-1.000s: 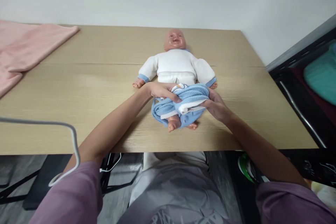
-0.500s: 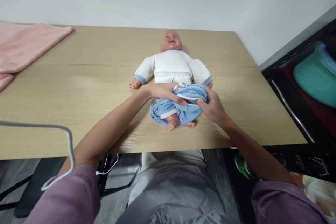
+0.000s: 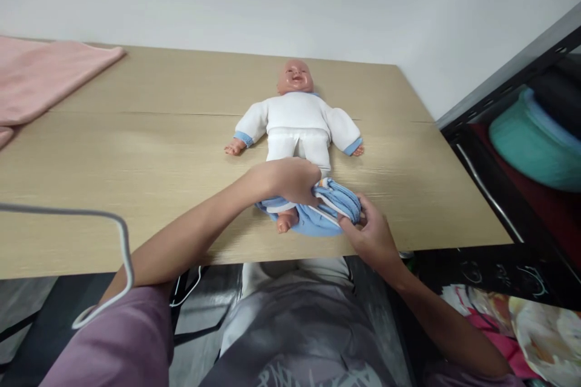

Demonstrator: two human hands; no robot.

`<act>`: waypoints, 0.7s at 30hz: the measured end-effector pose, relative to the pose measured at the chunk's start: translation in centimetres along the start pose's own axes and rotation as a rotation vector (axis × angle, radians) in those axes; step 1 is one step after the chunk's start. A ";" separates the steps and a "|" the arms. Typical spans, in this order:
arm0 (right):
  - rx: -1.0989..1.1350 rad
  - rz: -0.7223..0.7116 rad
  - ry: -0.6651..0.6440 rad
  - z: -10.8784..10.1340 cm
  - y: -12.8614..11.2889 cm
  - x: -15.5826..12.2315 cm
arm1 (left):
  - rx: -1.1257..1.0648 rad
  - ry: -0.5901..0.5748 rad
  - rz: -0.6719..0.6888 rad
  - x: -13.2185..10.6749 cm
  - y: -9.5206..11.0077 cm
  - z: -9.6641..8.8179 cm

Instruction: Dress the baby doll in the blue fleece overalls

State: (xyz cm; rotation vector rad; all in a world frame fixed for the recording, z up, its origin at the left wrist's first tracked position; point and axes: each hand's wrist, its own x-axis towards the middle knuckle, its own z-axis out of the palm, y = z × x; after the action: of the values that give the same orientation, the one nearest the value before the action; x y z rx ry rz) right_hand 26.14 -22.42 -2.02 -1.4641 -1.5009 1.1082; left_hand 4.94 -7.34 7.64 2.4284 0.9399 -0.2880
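Note:
A baby doll (image 3: 297,112) in a white top with blue cuffs lies on its back, its head toward the wall. Blue terry baby pants (image 3: 338,199) with white edging are bunched round its lower legs. One bare foot (image 3: 287,221) pokes out of a leg opening; the other foot is hidden. My left hand (image 3: 293,180) reaches across the doll's shins, its fingers curled on the bunched cloth. At the right end of the gathered cloth, my right hand (image 3: 368,233) pinches it between thumb and fingers.
A pink cloth (image 3: 49,75) lies at the table's far left. To the right, a dark shelf holds a teal basin (image 3: 535,139). A white cable (image 3: 120,242) loops over my left forearm. The table's front edge runs just below my hands.
Both hands have shifted toward the table's front edge, with the gathered pants lower on the doll. More of its white legs show, and its second foot has gone out of sight.

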 end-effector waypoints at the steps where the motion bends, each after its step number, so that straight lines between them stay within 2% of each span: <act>1: -0.079 -0.008 0.099 0.0 0.0 0.0 | 0.072 -0.011 -0.023 -0.1 0.5 0.0; 3: -0.210 0.016 0.274 0.1 -0.2 -0.1 | 0.189 -0.026 -0.041 -0.5 1.5 -0.1; 4: -0.241 0.040 0.279 0.3 -0.4 -0.2 | 0.228 -0.024 -0.036 -0.7 1.9 -0.1; 10: -0.131 0.102 0.171 0.7 -0.5 -0.7 | 0.295 0.000 -0.020 -1.7 2.9 0.1; 15: 0.002 0.148 0.118 0.9 0.0 -0.8 | 0.263 0.007 -0.046 -1.8 2.6 0.3; 18: 0.067 0.150 0.133 1.2 0.7 -0.7 | 0.242 -0.016 0.015 -1.4 1.7 0.4; 21: 0.145 0.149 0.181 1.6 1.4 -0.6 | 0.175 -0.027 0.133 -0.7 0.6 0.3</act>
State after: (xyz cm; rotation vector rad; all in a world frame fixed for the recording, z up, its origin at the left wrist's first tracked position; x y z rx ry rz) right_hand 25.19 -23.18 -3.82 -1.5496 -1.1791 1.1146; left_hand 4.85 -8.29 7.85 2.6259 0.7650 -0.3673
